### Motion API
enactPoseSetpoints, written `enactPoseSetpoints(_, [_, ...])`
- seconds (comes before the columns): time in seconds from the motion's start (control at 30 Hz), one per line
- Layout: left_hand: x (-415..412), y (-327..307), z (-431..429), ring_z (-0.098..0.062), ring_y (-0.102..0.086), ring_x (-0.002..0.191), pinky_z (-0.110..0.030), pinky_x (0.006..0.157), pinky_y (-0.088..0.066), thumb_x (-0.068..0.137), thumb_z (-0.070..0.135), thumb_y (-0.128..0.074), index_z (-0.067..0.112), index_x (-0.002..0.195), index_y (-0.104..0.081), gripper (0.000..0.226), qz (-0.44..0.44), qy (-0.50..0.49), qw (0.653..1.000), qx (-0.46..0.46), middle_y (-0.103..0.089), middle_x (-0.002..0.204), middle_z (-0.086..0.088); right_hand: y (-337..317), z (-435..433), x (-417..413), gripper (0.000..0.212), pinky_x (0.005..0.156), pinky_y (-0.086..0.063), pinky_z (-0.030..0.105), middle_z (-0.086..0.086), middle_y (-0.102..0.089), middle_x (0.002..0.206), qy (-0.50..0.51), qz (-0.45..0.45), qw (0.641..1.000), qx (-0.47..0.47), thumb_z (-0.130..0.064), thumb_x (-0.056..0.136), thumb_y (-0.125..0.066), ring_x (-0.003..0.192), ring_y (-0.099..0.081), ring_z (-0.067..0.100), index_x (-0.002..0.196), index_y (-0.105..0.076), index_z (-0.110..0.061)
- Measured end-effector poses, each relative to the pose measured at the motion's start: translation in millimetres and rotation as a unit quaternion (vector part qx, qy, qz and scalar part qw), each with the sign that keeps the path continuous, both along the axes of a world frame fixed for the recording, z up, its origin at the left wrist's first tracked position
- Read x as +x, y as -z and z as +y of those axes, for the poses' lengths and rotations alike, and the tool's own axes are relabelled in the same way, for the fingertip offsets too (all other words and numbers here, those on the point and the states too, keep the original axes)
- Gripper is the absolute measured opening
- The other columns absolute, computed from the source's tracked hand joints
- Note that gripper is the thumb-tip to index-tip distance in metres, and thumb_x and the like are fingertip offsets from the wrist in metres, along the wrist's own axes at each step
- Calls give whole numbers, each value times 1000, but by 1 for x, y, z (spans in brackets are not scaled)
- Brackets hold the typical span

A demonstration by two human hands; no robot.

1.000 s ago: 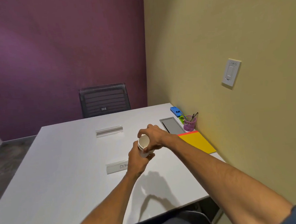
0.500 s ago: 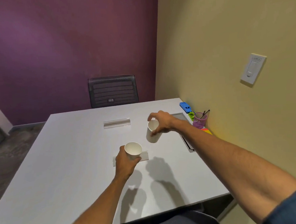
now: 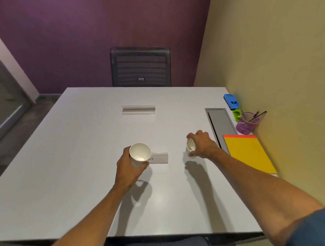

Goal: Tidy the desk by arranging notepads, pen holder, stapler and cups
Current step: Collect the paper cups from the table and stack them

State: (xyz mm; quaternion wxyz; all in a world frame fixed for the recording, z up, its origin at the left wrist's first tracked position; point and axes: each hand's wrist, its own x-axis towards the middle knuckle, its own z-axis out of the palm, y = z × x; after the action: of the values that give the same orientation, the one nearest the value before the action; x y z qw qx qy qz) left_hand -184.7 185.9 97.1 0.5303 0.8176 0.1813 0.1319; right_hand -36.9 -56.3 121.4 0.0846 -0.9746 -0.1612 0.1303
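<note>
White worktop (image 3: 74, 167) fills the middle, and a black chair (image 3: 140, 66) stands at its far side. A yellow notepad (image 3: 246, 153) with an orange top edge lies flat by the right wall, just beside a long grey flap (image 3: 221, 120) set in the worktop. The left hand (image 3: 129, 169) wraps its fingers round a white paper cup (image 3: 140, 153), mouth up, hiding the left end of a small name card (image 3: 159, 158). The right hand (image 3: 203, 146) grips a second cup (image 3: 190, 146) from above, well apart from the first and near the notepad. This cup tips to the left. I cannot tell if either cup touches the worktop. A purple pen holder (image 3: 247, 123) stands past the notepad, then a little green thing (image 3: 237, 114), then a blue stapler (image 3: 231, 101) farthest back.
</note>
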Motion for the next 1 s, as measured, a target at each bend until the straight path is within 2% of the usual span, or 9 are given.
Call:
enactPoseSetpoints(0.17, [6, 21, -8, -16, -57, 100, -22, 82, -42, 67, 9, -83, 16, 121, -50, 64, -1, -5, 1000, 9, -62, 110, 2, 32, -2, 28, 71, 89, -45, 42, 11, -39, 129, 9, 23, 1000, 6, -30, 75, -78, 124, -34, 31, 135, -42, -23])
enactPoseSetpoints(0.33, [10, 38, -11, -16, -58, 102, -26, 88, -44, 66, 12, -84, 22, 118, -50, 63, 18, -13, 1000, 10, -62, 110, 4, 54, -1, 41, 71, 90, -46, 44, 11, -38, 131, 2, 44, 999, -2, -29, 76, -77, 124, -34, 31, 137, -41, -24])
enactPoseSetpoints(0.47, [12, 44, -13, -16, -58, 102, -26, 88, -44, 61, 22, -82, 23, 118, -51, 65, 24, -22, 999, -3, -63, 110, 4, 65, -2, 42, 75, 91, -47, 45, 11, -38, 132, -1, 47, 999, -4, -30, 75, -78, 125, -34, 31, 139, -39, -24])
enactPoseSetpoints(0.6, [15, 48, -15, -16, -58, 102, -22, 85, -43, 66, 10, -84, 18, 120, -51, 64, 26, -33, 999, 1, -62, 109, 4, 69, -2, 43, 77, 94, -47, 45, 11, -37, 133, 2, 51, 999, -6, -32, 75, -78, 126, -33, 31, 141, -39, -23])
enactPoseSetpoints(0.8, [12, 50, -15, -16, -57, 101, -24, 86, -44, 66, 10, -84, 19, 120, -51, 64, 25, -33, 999, 3, -62, 109, 3, 70, 0, 43, 80, 99, -45, 46, 10, -36, 138, 2, 60, 998, -8, -34, 76, -76, 129, -31, 30, 144, -35, -26])
enactPoseSetpoints(0.93, [2, 43, -11, -14, -57, 98, -16, 79, -42, 67, 9, -83, 20, 117, -51, 61, 28, -42, 999, -1, -62, 106, 4, 63, 2, 39, 82, 102, -42, 47, 11, -31, 144, 6, 46, 999, -3, -39, 76, -75, 133, -28, 32, 145, -32, -25])
enactPoseSetpoints(1.0, [-5, 37, -6, -15, -57, 98, -16, 79, -41, 67, 9, -83, 19, 118, -51, 61, 26, -46, 999, 4, -62, 106, 3, 55, 6, 36, 79, 102, -40, 48, 12, -30, 145, 5, 31, 999, -2, -43, 79, -72, 134, -26, 33, 144, -33, -22])
